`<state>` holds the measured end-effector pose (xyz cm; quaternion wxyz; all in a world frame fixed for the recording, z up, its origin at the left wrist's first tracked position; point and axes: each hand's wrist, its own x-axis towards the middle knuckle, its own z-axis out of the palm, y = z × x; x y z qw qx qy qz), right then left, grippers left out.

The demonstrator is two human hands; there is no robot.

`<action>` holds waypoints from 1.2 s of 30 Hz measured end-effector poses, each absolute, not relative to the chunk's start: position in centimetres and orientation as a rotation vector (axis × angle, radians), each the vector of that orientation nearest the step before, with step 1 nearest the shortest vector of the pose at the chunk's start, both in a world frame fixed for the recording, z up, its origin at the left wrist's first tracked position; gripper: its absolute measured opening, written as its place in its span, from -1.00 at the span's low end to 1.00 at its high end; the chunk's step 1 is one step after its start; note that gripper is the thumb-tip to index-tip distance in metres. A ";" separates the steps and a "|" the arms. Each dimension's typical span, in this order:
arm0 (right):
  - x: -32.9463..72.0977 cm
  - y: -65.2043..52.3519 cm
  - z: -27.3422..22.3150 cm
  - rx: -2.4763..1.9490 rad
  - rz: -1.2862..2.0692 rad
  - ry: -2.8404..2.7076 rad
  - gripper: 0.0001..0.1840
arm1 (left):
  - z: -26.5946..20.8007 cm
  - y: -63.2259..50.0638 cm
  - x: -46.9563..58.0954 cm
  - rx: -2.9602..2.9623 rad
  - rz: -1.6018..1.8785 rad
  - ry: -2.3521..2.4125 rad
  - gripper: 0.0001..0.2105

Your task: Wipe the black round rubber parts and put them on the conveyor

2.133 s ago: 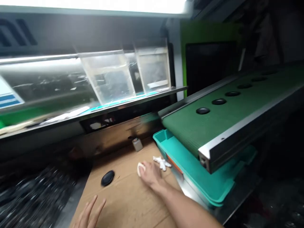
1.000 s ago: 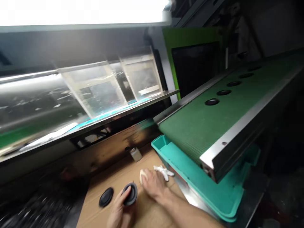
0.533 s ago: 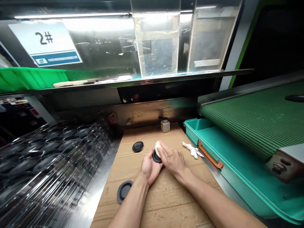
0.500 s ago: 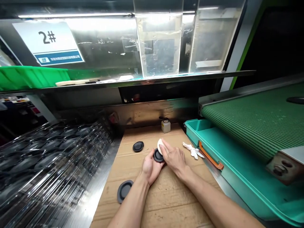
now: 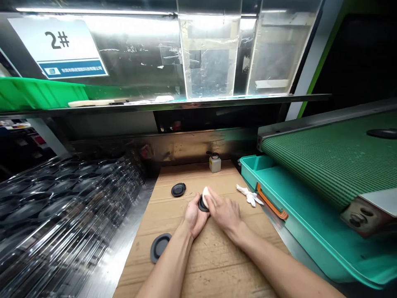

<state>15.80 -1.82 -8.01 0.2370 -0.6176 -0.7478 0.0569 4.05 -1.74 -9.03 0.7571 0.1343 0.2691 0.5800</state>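
Note:
My left hand (image 5: 192, 216) cups a small black round part (image 5: 201, 205) with a raised rim, above the cardboard sheet (image 5: 217, 265). My right hand (image 5: 226, 212) pinches a white round pad (image 5: 205, 196) and presses it against that part, covering much of its face. Behind my left hand lies another black round part (image 5: 178, 189). A larger dark grey round part (image 5: 160, 247) rests beside my left forearm, which partly hides it. Further back stands a small whitish bottle (image 5: 214, 164) with a dark metallic top.
Crumpled white glove-like cloth (image 5: 249, 196) lies right of my hands. A teal bin (image 5: 313, 236) with an orange handle (image 5: 271, 203) sits under a green conveyor belt (image 5: 335, 161). Clear trays of black parts (image 5: 71, 198) are stacked left. A metal shelf (image 5: 198, 103) carries a green bin (image 5: 40, 94).
The white pad has shifted over the black part and now hides more of it. Both hands appear slightly lower and further left as the whole view has moved a little.

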 end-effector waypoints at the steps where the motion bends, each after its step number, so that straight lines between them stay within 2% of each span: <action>1: 16.2 -1.2 -8.1 -1.710 0.172 -1.992 -0.52 | -9.0 -1.7 4.1 0.282 1.294 0.596 -0.66; 4: 17.5 0.2 -8.4 -1.552 0.302 -1.834 -0.58 | -9.1 -1.5 4.0 0.268 1.354 0.596 -0.69; 10: 17.4 -0.6 -8.9 -0.951 0.817 -1.875 -0.65 | -8.8 -1.6 3.9 0.282 1.359 0.605 -0.72; 14: 17.5 -0.5 -8.5 -0.911 1.036 -1.914 -0.67 | -8.7 -1.7 4.1 0.290 1.364 0.643 -0.74; 18: 18.4 0.0 -8.5 -1.071 0.843 -1.894 -0.67 | -9.0 -1.6 4.1 0.281 1.404 0.631 -0.75; 22: 18.2 -0.1 -8.8 -0.989 0.816 -2.006 -0.70 | -9.2 -1.5 4.0 0.272 1.361 0.621 -0.73; 27: 19.0 1.0 -9.1 -1.283 0.516 -1.848 -0.62 | -9.2 -1.5 4.0 0.275 1.383 0.648 -0.69; 33: 18.7 0.1 -8.8 -1.159 0.510 -1.838 -0.63 | -9.4 -1.4 4.3 0.347 1.317 0.608 -0.66; 36: 17.7 -0.8 -8.4 -1.117 0.492 -1.911 -0.65 | -9.5 -1.5 4.7 0.396 1.354 0.639 -0.71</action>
